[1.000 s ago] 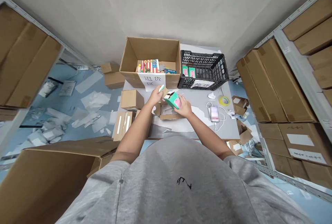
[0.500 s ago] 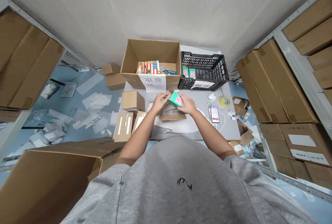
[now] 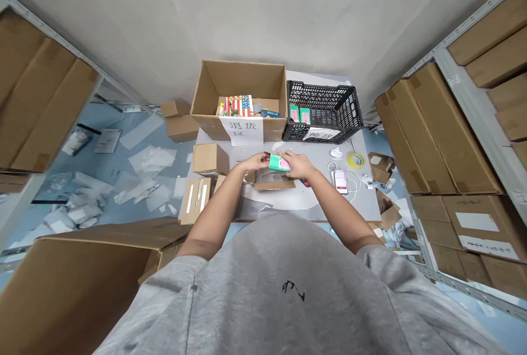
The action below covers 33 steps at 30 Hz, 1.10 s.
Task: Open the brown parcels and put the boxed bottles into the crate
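Note:
Above the table, a small green-and-pink box (image 3: 279, 163) is held level between my two hands. My right hand (image 3: 300, 165) grips its right end, fingers bent over the top. At its left end, the fingers of my left hand (image 3: 257, 162) pinch the edge, where something dark and thin shows at the fingertips. Below the box lies an opened cardboard carton (image 3: 275, 185) with a flap towards me. Part of a dark red-and-black object (image 3: 305, 182) sticks out beside my right wrist.
Behind stand a large cardboard box (image 3: 239, 127) with books and a black plastic crate (image 3: 348, 116) holding similar green boxes. A phone (image 3: 340, 180) with a cable and yellow tape (image 3: 356, 160) lie right. Small cartons (image 3: 205, 158) stand left. Shelves flank the table; paper litters the floor.
The green-and-pink box has turned from slanted to nearly level, with a long side towards me. My left hand has shifted slightly, and the red-and-black object by my right wrist has come into view.

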{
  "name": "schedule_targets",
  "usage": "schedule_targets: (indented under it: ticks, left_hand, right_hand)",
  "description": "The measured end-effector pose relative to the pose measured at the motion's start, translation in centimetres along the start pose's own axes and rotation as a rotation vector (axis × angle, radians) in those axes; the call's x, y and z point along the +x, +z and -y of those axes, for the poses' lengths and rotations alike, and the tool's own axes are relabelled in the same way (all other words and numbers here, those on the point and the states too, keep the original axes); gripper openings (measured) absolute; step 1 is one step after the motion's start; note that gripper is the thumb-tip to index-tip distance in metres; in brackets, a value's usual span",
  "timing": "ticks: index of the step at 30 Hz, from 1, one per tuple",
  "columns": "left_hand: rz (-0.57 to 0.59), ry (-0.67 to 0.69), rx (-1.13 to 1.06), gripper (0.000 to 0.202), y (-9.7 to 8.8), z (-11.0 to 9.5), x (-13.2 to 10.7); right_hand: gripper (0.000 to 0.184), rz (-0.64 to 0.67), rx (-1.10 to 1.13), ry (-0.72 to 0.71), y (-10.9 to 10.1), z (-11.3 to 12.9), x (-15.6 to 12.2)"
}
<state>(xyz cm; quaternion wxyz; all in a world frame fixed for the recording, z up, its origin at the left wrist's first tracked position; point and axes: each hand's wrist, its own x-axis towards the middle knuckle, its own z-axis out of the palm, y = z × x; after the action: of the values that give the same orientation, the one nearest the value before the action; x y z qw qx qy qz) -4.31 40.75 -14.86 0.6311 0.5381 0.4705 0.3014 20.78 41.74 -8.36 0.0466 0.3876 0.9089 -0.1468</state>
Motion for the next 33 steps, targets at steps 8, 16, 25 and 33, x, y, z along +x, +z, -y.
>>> schedule_targets:
  ticks: [8,16,25,33]
  left_hand:
    - [-0.120,0.049,-0.049,0.037,0.1,1.4,0.5]
    - [-0.511,0.174,-0.161,0.040,0.5,0.4,0.3]
    - [-0.493,0.098,-0.204,0.052,-0.1,-0.4,-0.6]
    - [-0.639,0.059,-0.341,0.057,0.7,-0.8,0.2]
  right_hand:
    - [0.094,-0.032,0.046,0.032,0.3,0.1,-0.8]
    - [0.091,-0.141,0.109,0.130,0.5,0.8,-0.1]
    - [0.088,-0.186,0.159,0.198,2.2,1.1,0.0]
    - [0.086,-0.210,0.156,0.243,2.6,1.6,0.5]
